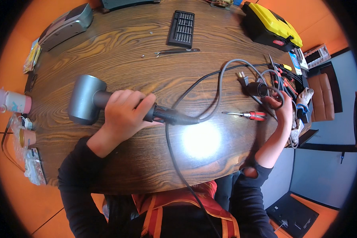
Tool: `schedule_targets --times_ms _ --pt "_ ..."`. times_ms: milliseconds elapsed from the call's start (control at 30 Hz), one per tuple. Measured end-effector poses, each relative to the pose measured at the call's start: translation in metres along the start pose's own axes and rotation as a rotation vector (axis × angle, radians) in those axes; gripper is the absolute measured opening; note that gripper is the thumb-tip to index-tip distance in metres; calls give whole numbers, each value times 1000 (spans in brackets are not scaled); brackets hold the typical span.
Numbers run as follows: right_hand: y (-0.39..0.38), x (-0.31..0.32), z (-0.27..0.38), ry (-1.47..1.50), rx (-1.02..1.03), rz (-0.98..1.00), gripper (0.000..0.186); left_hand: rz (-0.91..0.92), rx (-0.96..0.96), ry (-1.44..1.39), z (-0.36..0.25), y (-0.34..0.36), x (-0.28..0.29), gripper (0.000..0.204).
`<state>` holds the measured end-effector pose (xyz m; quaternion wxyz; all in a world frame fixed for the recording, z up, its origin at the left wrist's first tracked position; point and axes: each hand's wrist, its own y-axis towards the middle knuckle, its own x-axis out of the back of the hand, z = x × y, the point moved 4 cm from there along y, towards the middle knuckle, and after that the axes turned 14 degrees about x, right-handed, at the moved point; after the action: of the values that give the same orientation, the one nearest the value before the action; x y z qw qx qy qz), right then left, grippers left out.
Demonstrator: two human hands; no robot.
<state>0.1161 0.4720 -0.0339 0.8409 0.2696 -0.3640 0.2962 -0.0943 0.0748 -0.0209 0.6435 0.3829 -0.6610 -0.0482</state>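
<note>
My left hand [127, 107] is closed round the handle of a grey hair dryer [81, 99], whose head points toward the left; a ribbed strain relief [178, 117] leads into a grey cable [218, 99]. My right hand [279, 103], at the right, is closed on a black cylindrical part [256, 89], with loops of cable around it. A plug [244, 79] lies just left of that part. Below it on the wooden table [107, 158] lies a red-handled screwdriver [250, 115], and a black cable runs down past the front edge.
Farther back are a bit set [181, 28], tweezers [178, 51], a yellow-lidded toolbox [271, 25] and a grey metal device [67, 25]. Pliers and other tools [287, 81] with a glove [304, 97] crowd the right edge. A mug [14, 101] and cup [27, 137] stand left.
</note>
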Motion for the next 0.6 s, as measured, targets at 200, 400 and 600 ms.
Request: schedule_targets --times_ms 200,400,600 --pt "-1 5 1 75 74 -142 24 -97 -47 -23 -2 0 -3 28" --pt "0 13 41 157 272 -366 13 -204 -68 -50 3 -2 -2 28" --pt "-43 -10 158 405 707 -340 36 -410 -54 -154 12 -3 8 34"
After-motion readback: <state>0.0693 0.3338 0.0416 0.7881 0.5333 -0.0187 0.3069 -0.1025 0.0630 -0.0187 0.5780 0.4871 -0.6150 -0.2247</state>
